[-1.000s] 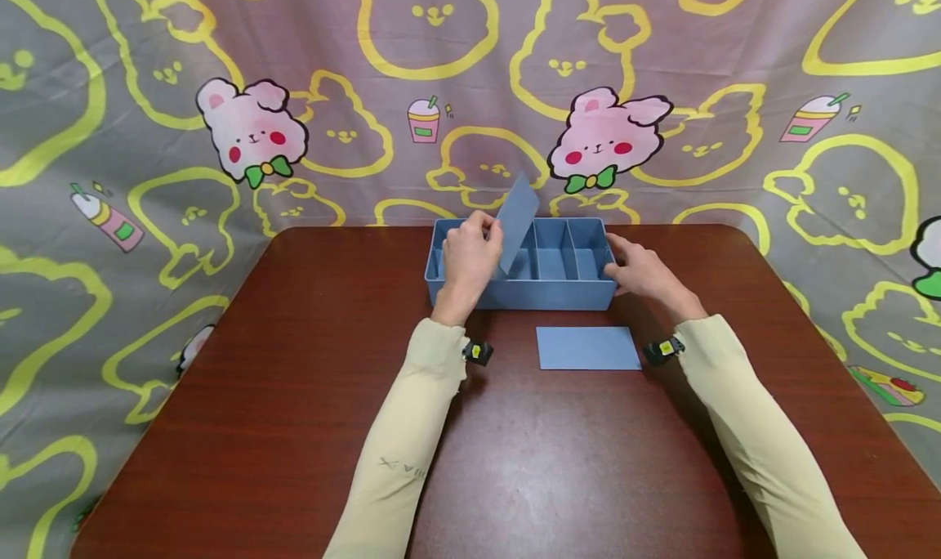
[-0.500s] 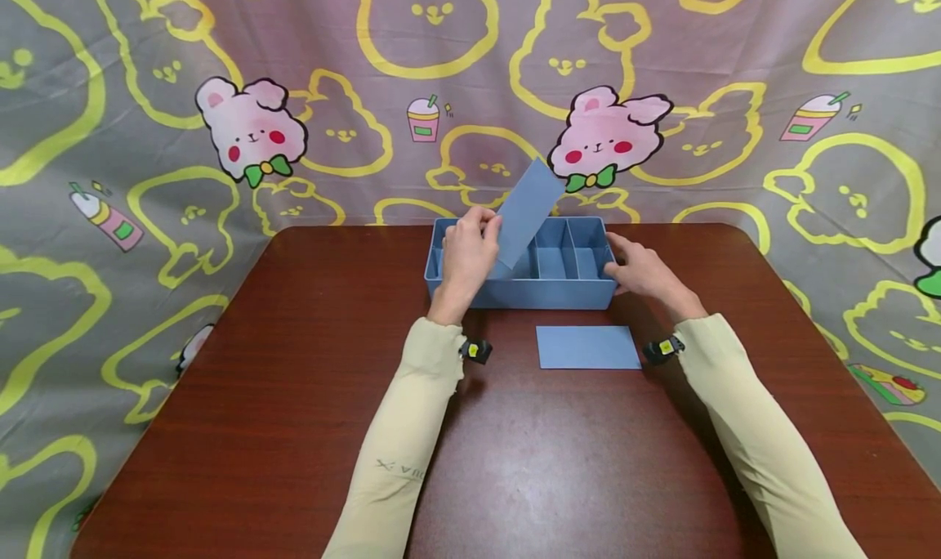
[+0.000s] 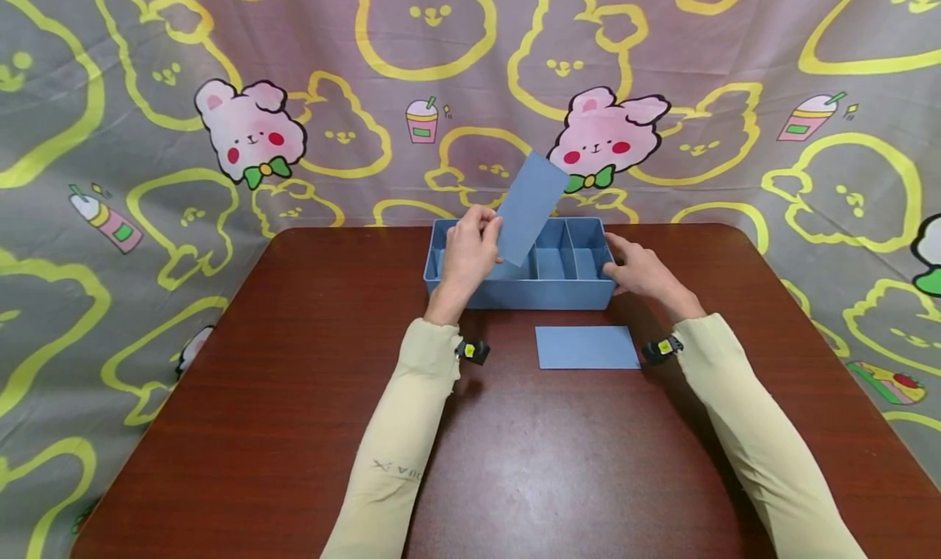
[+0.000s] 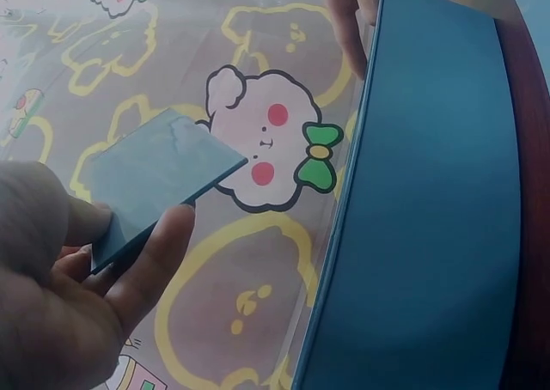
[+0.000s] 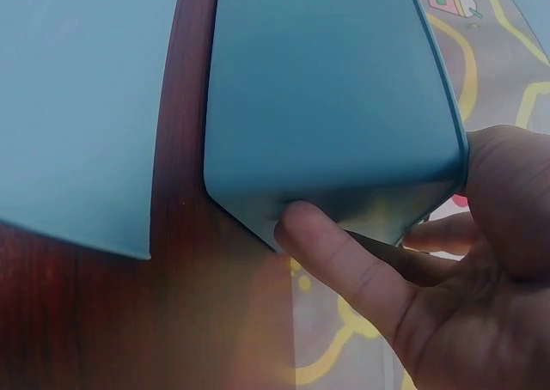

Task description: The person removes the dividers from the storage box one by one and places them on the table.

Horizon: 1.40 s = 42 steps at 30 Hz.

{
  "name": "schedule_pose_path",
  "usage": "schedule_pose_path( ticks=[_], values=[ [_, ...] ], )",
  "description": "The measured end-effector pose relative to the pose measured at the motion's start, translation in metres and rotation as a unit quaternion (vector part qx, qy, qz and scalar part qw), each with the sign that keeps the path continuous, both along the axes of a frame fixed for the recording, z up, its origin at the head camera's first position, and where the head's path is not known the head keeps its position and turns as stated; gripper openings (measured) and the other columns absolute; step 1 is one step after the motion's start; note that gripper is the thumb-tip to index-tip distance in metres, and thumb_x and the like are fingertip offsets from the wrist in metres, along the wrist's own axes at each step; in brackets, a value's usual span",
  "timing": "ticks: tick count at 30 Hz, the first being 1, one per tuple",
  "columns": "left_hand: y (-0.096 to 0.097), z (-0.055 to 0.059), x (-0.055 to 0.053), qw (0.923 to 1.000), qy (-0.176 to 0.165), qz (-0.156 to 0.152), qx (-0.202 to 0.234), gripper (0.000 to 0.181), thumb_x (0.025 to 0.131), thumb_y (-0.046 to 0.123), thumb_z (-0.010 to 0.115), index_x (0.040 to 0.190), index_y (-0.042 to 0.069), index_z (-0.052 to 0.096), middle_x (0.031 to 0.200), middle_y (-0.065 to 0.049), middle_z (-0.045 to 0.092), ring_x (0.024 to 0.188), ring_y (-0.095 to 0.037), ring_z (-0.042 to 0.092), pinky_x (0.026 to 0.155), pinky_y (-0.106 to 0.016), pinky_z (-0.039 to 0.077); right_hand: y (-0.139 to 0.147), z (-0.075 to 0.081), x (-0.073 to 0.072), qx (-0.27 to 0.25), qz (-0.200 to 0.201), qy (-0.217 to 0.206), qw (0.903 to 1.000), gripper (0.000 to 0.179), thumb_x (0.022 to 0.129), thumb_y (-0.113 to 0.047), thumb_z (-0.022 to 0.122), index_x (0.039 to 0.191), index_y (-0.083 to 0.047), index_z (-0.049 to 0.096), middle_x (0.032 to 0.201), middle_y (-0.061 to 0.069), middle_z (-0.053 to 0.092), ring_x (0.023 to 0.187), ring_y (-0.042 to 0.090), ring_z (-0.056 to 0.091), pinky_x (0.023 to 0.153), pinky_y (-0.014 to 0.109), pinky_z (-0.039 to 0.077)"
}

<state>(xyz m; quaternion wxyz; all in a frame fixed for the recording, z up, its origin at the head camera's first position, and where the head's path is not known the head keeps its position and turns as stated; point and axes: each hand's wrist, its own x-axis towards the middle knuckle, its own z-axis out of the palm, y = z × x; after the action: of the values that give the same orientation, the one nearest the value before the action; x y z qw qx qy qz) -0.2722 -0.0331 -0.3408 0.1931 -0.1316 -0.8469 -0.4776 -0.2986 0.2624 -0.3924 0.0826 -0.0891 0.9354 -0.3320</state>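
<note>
My left hand (image 3: pixel 471 252) pinches a thin, flat blue panel (image 3: pixel 534 203) between thumb and fingers. Tilted up to the right, the panel overlaps the middle of a long blue compartment box (image 3: pixel 540 295) in the head view. A small dark spot shows on its face. In the left wrist view, the panel (image 4: pixel 168 179) stands out past the fingertips. My right hand (image 3: pixel 647 273) grips the box's right end, thumb on the end wall, other fingers around toward the back. Upright partitions (image 3: pixel 572 250) split the box; its left compartments are partly hidden by the left hand.
Another flat blue panel (image 3: pixel 588 347) lies on the brown table (image 3: pixel 309 395) in front of the box. A patterned cloth (image 3: pixel 367 175) hangs right behind the table's back edge. Black cameras sit on both wrists.
My left hand has turned the held panel so its broad face shows more, and its top end has risen and swung right. The right hand, box and lying panel stay put.
</note>
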Motion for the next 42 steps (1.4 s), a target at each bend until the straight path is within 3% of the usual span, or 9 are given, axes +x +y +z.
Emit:
schedule_pose_path(
  ticks=[11, 23, 34, 42],
  values=[
    [-0.0008, -0.0025, -0.001, 0.9993, -0.001, -0.036, 0.007, 0.018, 0.103, 0.02, 0.051, 0.106, 0.003, 0.056, 0.074, -0.01, 0.055, 0.064, -0.031, 0.071, 0.057, -0.024, 0.055, 0.0002, -0.0003, -0.0022, 0.001, 0.002, 0.005, 1.0, 0.071, 0.096, -0.014, 0.047, 0.158, -0.008, 0.014, 0.149, 0.032, 0.037, 0.073, 0.021, 0.071, 0.074, 0.04, 0.059],
    [-0.0018, -0.0055, -0.0008, 0.9972, -0.006, -0.072, -0.017, 0.015, 0.103, 0.02, 0.05, 0.106, 0.007, 0.055, 0.073, -0.007, 0.056, 0.059, -0.02, 0.068, 0.057, -0.024, 0.054, 0.0002, 0.0017, -0.0023, 0.004, -0.001, -0.001, 1.0, 0.071, 0.096, -0.014, 0.046, 0.158, -0.009, 0.012, 0.149, 0.032, 0.037, 0.073, 0.021, 0.071, 0.077, 0.041, 0.059],
    [-0.0036, -0.0064, 0.0018, 0.9937, -0.021, -0.089, -0.066, 0.016, 0.103, 0.024, 0.049, 0.111, 0.013, 0.058, 0.085, -0.005, 0.063, 0.064, -0.015, 0.068, 0.063, -0.026, 0.054, 0.0004, -0.0004, -0.0033, 0.001, -0.003, -0.006, 1.0, 0.071, 0.096, -0.014, 0.047, 0.158, -0.011, 0.013, 0.147, 0.032, 0.04, 0.074, 0.022, 0.071, 0.076, 0.041, 0.059],
    [-0.0055, -0.0055, 0.002, 0.9893, -0.036, -0.111, -0.088, 0.015, 0.104, 0.025, 0.048, 0.107, 0.015, 0.058, 0.075, -0.005, 0.058, 0.063, -0.014, 0.064, 0.06, -0.028, 0.049, 0.0004, -0.0012, -0.0021, -0.004, -0.006, -0.008, 0.9999, 0.071, 0.096, -0.014, 0.047, 0.158, -0.011, 0.013, 0.147, 0.032, 0.04, 0.076, 0.022, 0.071, 0.076, 0.041, 0.059]
  ],
)
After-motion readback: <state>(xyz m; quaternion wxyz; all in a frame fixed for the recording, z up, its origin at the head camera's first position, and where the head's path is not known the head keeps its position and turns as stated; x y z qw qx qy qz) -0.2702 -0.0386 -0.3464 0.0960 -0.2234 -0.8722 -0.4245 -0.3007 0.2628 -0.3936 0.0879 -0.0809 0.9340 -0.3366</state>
